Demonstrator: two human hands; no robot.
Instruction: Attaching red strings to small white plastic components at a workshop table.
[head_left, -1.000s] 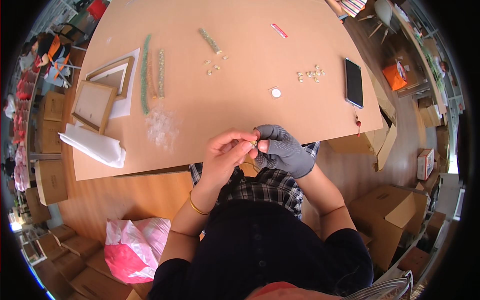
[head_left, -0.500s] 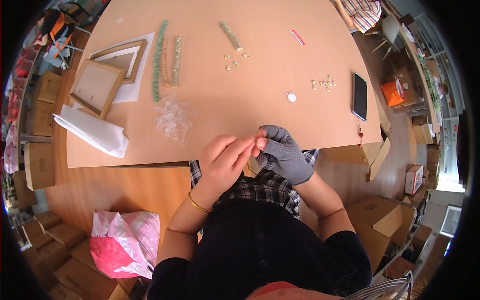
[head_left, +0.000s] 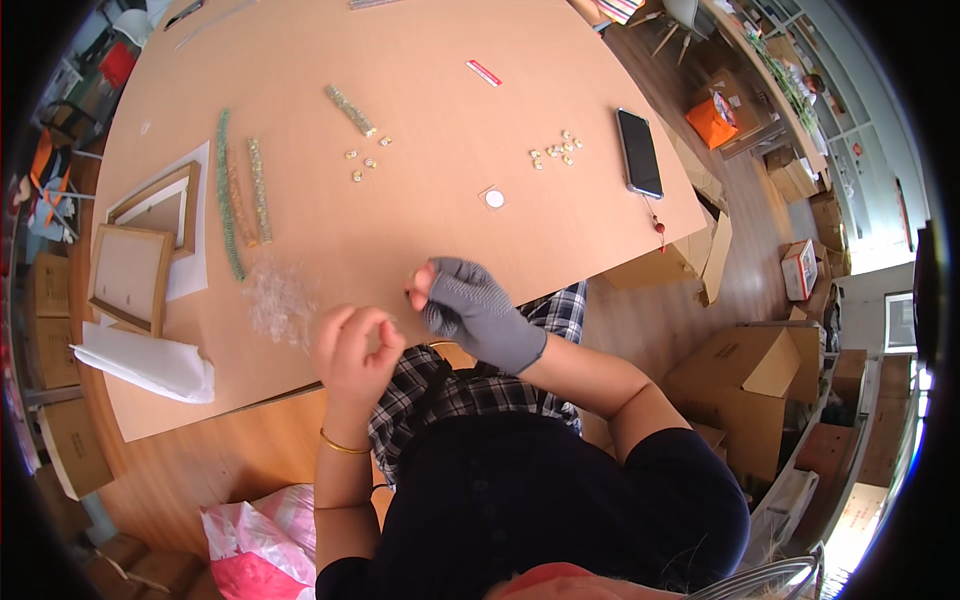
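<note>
My left hand (head_left: 358, 350), bare with a gold bangle at the wrist, hovers over the table's near edge with fingers curled in toward the thumb. It is slightly blurred, and whatever its fingertips may hold is too small to tell. Just beyond it lies a loose pile of clear plastic scraps (head_left: 275, 300). To its right is my right hand (head_left: 475, 312) in a grey fingerless glove with a dotted surface. Its bare fingertips are pressed together; a small dark spot shows at them, but I cannot make out what it is. The hands are apart.
Strips of small wrapped pieces (head_left: 258, 190) lie left, another strip (head_left: 349, 109) farther back beside loose pale beads (head_left: 370, 162). More beads (head_left: 556, 150), a white disc (head_left: 494, 199), a red-white strip (head_left: 484, 73) and a phone (head_left: 640, 155) lie rightward. Wooden frames (head_left: 130, 278) and white folded sheet (head_left: 145, 362) sit left.
My hands were together at the fingertips and have separated. The left has moved left toward the plastic scraps. The whole view has turned, so the table's things appear farther left.
</note>
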